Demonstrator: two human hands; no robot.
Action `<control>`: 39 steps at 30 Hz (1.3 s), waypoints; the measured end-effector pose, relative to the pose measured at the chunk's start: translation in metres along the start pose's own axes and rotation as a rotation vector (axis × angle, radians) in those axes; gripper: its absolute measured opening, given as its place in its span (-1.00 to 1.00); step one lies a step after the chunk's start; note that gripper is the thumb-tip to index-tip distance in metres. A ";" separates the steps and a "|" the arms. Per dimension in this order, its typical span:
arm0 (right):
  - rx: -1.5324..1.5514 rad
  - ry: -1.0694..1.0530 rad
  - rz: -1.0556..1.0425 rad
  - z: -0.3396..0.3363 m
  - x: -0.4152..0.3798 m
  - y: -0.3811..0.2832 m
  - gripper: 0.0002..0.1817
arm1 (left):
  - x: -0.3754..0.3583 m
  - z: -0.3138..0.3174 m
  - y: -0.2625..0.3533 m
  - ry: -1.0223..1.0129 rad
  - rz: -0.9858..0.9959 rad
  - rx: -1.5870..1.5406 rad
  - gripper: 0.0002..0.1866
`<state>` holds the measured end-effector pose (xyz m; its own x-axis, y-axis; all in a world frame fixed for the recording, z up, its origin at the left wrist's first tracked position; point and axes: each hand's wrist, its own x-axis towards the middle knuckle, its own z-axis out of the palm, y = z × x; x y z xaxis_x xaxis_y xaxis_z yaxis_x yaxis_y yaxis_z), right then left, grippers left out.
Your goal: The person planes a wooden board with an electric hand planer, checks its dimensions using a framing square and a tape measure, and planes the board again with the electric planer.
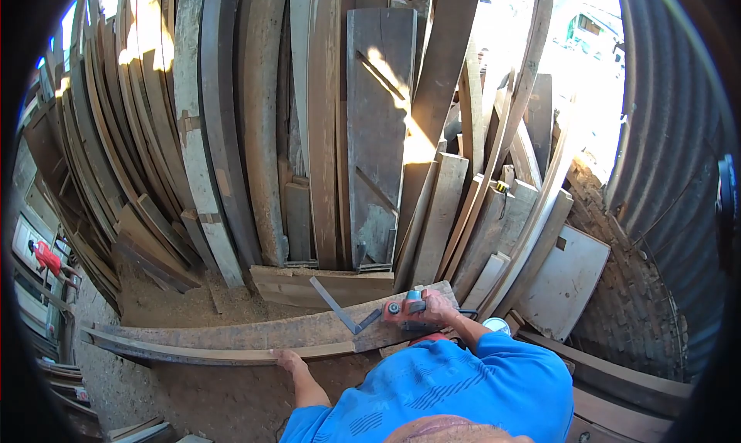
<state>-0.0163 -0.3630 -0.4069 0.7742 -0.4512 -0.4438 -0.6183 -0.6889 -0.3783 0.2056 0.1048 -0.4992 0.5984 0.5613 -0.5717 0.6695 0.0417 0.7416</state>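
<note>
right hand (434, 307) has its fingers clamped on an orange power tool (404, 309), looks like a saw or planer, can't tell which, sitting at the right end of a long plank (231, 341). left hand (287, 360) lies on the plank's near edge, fingers apart and pressed flat, nothing gripped. the plank lies low and roughly level across the sawdust-covered ground (170, 308), what holds it up is hidden. a metal square (340, 309) lies on the plank just left of the tool, its arm touching or nearly touching the tool's nose. risks as i judge them: the tool could strike the square if pushed left along the plank, since it sits right in that line; the left hand rests on the same edge and could be reached if the tool jumps or the plank shifts; only one flat hand steadies the plank, so it may slide or rock. leaning boards (309, 134) stand close behind and could tip if knocked. the cord isn't visible.
</note>
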 end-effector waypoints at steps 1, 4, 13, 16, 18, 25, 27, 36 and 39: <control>-0.002 -0.008 0.004 0.003 0.002 0.003 -0.36 | 0.005 0.001 -0.003 0.000 0.002 -0.015 0.01; 0.017 0.063 -0.020 -0.010 -0.014 -0.009 -0.34 | -0.023 -0.005 0.014 -0.006 -0.047 -0.051 0.02; 0.005 0.006 0.003 -0.004 -0.004 -0.001 -0.36 | -0.070 -0.029 -0.010 -0.170 -0.070 -0.106 0.07; 0.030 0.061 -0.004 -0.002 -0.006 -0.001 -0.37 | -0.081 -0.022 -0.043 -0.304 -0.105 -0.179 0.11; 0.035 0.049 -0.025 -0.015 -0.016 -0.009 -0.36 | -0.097 -0.013 -0.054 -0.326 -0.167 -0.218 0.11; 0.044 0.073 -0.043 -0.016 -0.016 -0.008 -0.37 | -0.121 0.014 -0.080 -0.532 -0.203 -0.055 0.05; 0.045 0.076 -0.038 -0.013 -0.014 -0.008 -0.39 | -0.124 0.013 -0.081 -0.644 -0.138 0.103 -0.02; 0.040 0.154 -0.084 -0.017 -0.025 -0.011 -0.43 | -0.196 -0.020 0.020 -1.622 0.177 -0.036 -0.55; 0.063 0.184 -0.061 -0.021 -0.033 -0.017 -0.42 | -0.270 -0.045 0.120 -1.645 0.651 -0.236 -0.32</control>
<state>-0.0289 -0.3484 -0.3689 0.8188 -0.5096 -0.2644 -0.5719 -0.6841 -0.4526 0.1047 -0.0042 -0.2401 0.5939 -0.7824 0.1872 0.1865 0.3603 0.9140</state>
